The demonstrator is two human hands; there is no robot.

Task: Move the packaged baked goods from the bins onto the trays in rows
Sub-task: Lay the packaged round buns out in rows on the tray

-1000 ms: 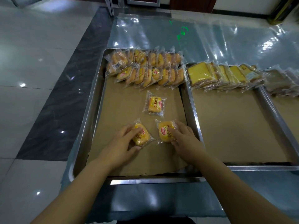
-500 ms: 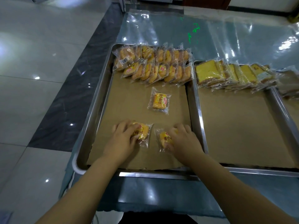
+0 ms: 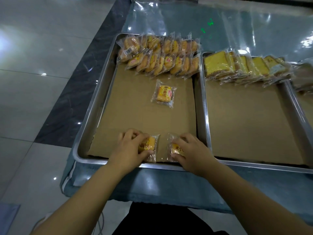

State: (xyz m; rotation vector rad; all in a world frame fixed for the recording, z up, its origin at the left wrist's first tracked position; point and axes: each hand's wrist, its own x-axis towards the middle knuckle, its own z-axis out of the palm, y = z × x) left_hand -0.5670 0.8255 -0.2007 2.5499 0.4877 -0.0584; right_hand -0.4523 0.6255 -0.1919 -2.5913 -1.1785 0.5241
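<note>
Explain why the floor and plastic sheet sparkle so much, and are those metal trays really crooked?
Head view: lights glare as white spots on the glossy grey floor tiles and the clear plastic sheet; head view: the wide-angle lens likely skews the silver metal tray rim; head view: the brownish wrapped packs at the far right edge look dim and blurred.

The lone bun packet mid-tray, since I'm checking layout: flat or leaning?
Flat: the lone packet lies label up on the paper liner, apart from the leaning rows.
</note>
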